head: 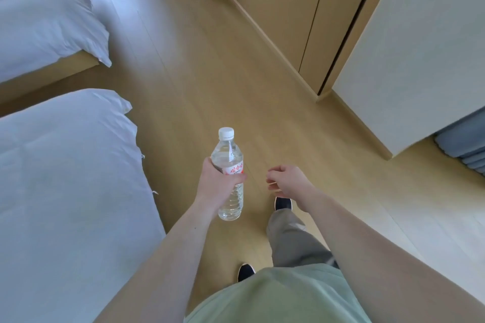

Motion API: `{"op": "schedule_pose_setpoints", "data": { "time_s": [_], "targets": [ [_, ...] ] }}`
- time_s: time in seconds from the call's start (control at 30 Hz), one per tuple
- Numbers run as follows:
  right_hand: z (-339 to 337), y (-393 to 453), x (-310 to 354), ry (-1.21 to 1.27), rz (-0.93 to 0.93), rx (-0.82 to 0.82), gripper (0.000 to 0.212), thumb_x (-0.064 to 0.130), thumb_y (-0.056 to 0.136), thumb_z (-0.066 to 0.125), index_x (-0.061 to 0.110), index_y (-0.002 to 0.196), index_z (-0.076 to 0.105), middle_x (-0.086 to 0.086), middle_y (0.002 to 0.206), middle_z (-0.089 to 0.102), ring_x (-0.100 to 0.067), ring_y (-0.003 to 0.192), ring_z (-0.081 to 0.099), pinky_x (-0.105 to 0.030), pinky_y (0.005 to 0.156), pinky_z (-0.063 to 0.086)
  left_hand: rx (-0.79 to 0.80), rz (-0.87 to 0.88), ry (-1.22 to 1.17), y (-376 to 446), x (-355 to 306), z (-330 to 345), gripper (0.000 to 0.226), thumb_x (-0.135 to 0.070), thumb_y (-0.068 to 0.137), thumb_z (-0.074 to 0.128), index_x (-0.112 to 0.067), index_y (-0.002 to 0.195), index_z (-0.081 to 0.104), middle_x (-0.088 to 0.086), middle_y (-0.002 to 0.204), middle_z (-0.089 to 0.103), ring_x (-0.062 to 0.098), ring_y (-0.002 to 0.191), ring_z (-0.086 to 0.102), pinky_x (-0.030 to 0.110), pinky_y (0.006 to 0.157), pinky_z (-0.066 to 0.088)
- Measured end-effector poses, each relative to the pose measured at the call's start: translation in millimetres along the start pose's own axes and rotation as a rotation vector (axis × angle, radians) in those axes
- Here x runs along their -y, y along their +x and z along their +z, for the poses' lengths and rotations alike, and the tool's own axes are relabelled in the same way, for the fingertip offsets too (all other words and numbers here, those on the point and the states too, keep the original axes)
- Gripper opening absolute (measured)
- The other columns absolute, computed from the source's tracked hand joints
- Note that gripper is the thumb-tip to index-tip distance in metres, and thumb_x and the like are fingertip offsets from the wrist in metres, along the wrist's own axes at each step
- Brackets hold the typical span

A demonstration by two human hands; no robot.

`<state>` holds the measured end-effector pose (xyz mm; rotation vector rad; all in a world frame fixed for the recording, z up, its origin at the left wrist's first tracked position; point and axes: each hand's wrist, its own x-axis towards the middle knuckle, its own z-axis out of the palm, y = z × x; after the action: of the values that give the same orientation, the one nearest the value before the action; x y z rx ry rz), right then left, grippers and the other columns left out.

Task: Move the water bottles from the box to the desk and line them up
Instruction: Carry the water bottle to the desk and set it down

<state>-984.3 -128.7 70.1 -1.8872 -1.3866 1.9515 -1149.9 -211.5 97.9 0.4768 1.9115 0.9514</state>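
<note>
A clear water bottle (228,155) with a white cap and a red-and-white label stands upright in the air above the wooden floor. My left hand (216,185) grips it around the middle, fingers wrapped over the label. My right hand (287,181) hangs beside it to the right, fingers loosely curled, holding nothing. Neither the box nor the desk is in view.
Two beds with white bedding (65,178) line the left side. A wooden wardrobe (283,8) and a white wall corner (420,60) stand on the right. A blue-grey ribbed object (464,147) sits at the far right. Light wooden floor (199,73) runs ahead between them.
</note>
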Motion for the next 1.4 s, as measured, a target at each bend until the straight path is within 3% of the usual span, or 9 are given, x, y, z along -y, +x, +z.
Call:
{"op": "schedule_pose_setpoints", "data": {
  "time_s": [0.23,0.37,0.5,0.7,0.83,1.03,1.27,1.4],
  "targets": [
    [-55.2,93.8,97.0,-0.073,-0.024,0.078,0.017,0.02,0.092,0.056,0.015,0.107,0.063,-0.004,0.103,0.07,-0.017,0.089,0.068,-0.039,0.09,0.056,-0.058,-0.033,-0.04,82.6,-86.0,41.6,0.061,-0.02,0.068,0.089,-0.026,0.114,0.05,-0.003,0.107,0.066,0.016,0.096,0.068,0.036,0.08,0.056],
    [-74.9,135.5,147.9,-0.118,-0.04,0.093,0.018,0.018,0.093,0.056,0.013,0.109,0.062,-0.004,0.097,0.069,-0.018,0.084,0.067,-0.04,0.089,0.056,-0.085,-0.033,-0.074,128.0,-127.8,54.6,0.064,-0.025,0.062,0.089,-0.026,0.115,0.052,-0.003,0.106,0.068,0.018,0.095,0.071,0.046,0.087,0.059],
    [-78.4,173.4,190.1,-0.129,-0.054,0.125,0.018,0.019,0.093,0.058,0.013,0.11,0.062,-0.004,0.097,0.07,-0.018,0.081,0.067,-0.039,0.085,0.056,-0.1,-0.017,-0.085,169.0,-158.5,54.3,0.063,-0.029,0.062,0.09,-0.025,0.114,0.054,-0.002,0.105,0.069,0.017,0.094,0.072,0.045,0.086,0.059],
    [-65.8,234.4,251.7,-0.156,-0.05,0.158,0.019,0.019,0.093,0.058,0.014,0.111,0.062,-0.003,0.096,0.07,-0.017,0.082,0.067,-0.036,0.079,0.054,-0.117,-0.024,-0.137,237.6,-188.2,27.5,0.059,-0.029,0.065,0.089,-0.021,0.114,0.058,0.003,0.106,0.07,0.019,0.094,0.073,0.041,0.082,0.061],
    [-45.6,276.9,305.5,-0.181,-0.067,0.165,0.015,0.019,0.093,0.058,0.016,0.107,0.062,-0.004,0.098,0.07,-0.018,0.083,0.067,-0.036,0.082,0.054,-0.163,-0.065,-0.181,297.6,-207.9,0.1,0.06,-0.029,0.063,0.088,-0.023,0.115,0.057,0.003,0.107,0.071,0.019,0.091,0.074,0.046,0.083,0.061],
    [-12.5,331.5,396.7,-0.211,-0.086,0.161,0.024,0.02,0.093,0.059,0.013,0.117,0.062,-0.005,0.101,0.071,-0.018,0.085,0.067,-0.035,0.078,0.054,-0.141,-0.023,-0.215,373.0,-256.2,-43.2,0.054,-0.032,0.072,0.086,-0.027,0.114,0.053,0.001,0.11,0.067,0.017,0.096,0.071,0.044,0.087,0.06],
    [5.7,384.2,480.1,-0.218,-0.102,0.146,0.022,0.021,0.094,0.06,0.014,0.114,0.063,-0.004,0.101,0.071,-0.019,0.088,0.068,-0.037,0.085,0.056,-0.143,-0.011,-0.211,450.3,-307.9,-79.7,0.051,-0.031,0.074,0.085,-0.027,0.112,0.052,-0.001,0.11,0.067,0.016,0.097,0.07,0.042,0.087,0.059],
    [14.0,419.3,512.6,-0.24,-0.059,0.157,0.02,0.021,0.094,0.06,0.015,0.113,0.063,-0.006,0.108,0.071,-0.019,0.092,0.068,-0.039,0.088,0.055,-0.141,-0.056,-0.205,497.7,-331.0,-87.6,0.057,-0.035,0.066,0.086,-0.028,0.112,0.052,-0.001,0.108,0.067,0.018,0.096,0.071,0.046,0.088,0.06]
  ]
}}
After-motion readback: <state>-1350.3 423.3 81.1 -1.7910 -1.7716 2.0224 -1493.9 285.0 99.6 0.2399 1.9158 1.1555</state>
